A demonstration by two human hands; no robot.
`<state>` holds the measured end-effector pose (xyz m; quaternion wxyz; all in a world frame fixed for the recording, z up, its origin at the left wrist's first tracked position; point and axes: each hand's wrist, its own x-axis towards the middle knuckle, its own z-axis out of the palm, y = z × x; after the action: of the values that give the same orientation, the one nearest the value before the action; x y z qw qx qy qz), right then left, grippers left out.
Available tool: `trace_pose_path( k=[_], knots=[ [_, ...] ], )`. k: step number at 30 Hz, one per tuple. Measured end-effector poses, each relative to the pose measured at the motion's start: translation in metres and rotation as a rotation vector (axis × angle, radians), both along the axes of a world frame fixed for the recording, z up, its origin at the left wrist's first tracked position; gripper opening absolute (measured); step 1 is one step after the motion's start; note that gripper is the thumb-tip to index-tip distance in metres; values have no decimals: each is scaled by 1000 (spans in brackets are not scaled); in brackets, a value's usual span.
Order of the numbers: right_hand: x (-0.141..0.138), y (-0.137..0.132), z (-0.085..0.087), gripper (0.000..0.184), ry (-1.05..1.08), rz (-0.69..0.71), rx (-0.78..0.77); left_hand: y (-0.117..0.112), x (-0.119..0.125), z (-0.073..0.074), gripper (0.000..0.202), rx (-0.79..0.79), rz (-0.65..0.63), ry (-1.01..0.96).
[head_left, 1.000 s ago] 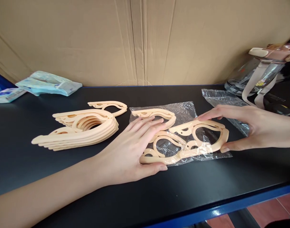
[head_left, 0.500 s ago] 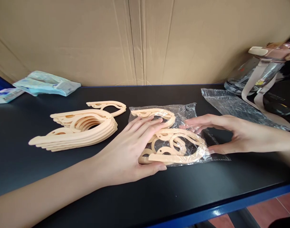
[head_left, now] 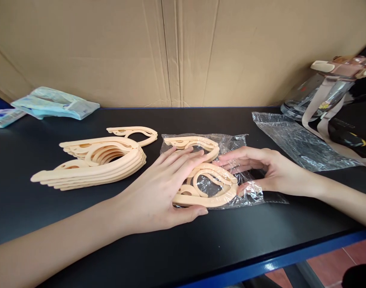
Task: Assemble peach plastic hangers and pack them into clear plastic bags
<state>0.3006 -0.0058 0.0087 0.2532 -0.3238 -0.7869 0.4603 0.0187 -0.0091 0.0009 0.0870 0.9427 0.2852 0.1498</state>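
Note:
Beige folding hangers (head_left: 220, 200) lie in a clear plastic bag (head_left: 235, 140) on the black table. Across the bag's left part rests my left hand (head_left: 159, 192), its fingers stretched out over the hangers and its thumb along the near edge. At the bag's right end is my right hand (head_left: 261, 168), fingers and thumb apart in a curve, their tips at the rounded ends of the hangers. Whether those fingertips are inside or outside the film I cannot tell. To the left sits a stack of similar hangers (head_left: 129, 164), with a smaller hanger piece (head_left: 147, 140) behind it.
Another clear plastic bag (head_left: 303, 144) lies flat at the right, near a transparent bottle (head_left: 329, 90) with a strap. Light-blue tissue packs (head_left: 57, 106) are at the back left. A cardboard wall (head_left: 111, 56) closes the rear, and a blue edge (head_left: 261, 268) runs along the front.
My right hand has moved left, and the hangers under it have slid left, deeper into the bag. My left hand stays on the bag. The view has shifted slightly.

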Motion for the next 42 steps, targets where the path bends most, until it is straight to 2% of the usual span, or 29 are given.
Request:
trace_pose_path(
  k=[5, 11, 19, 25, 28, 34, 37, 42],
  knots=[
    [-6, -1, -4, 58, 4, -11, 110, 0, 0, -2, 76, -5, -12, -6],
    [-8, -1, -8, 59, -53, -92, 254, 0, 1, -1, 72, -29, 3, -37],
    [-8, -1, -8, 58, -104, -43, 311, 0, 3, 1, 70, -37, -7, -36],
    [-6, -5, -8, 60, -133, -75, 533, 0, 1, 0, 70, -20, -10, -22],
    [-5, -6, -8, 61, -85, -18, 534, -1, 1, 0, 71, -14, -18, -21],
    [-9, -6, -5, 47, -147, 109, 554, -2, 2, 2, 66, -22, -17, -19],
    [-11, -7, -4, 46, -152, 191, 519, -2, 1, 1, 68, -14, -13, -6],
    [-8, -7, -3, 43, -157, 168, 517, -1, 0, -1, 72, -13, -3, -6]
  ],
)
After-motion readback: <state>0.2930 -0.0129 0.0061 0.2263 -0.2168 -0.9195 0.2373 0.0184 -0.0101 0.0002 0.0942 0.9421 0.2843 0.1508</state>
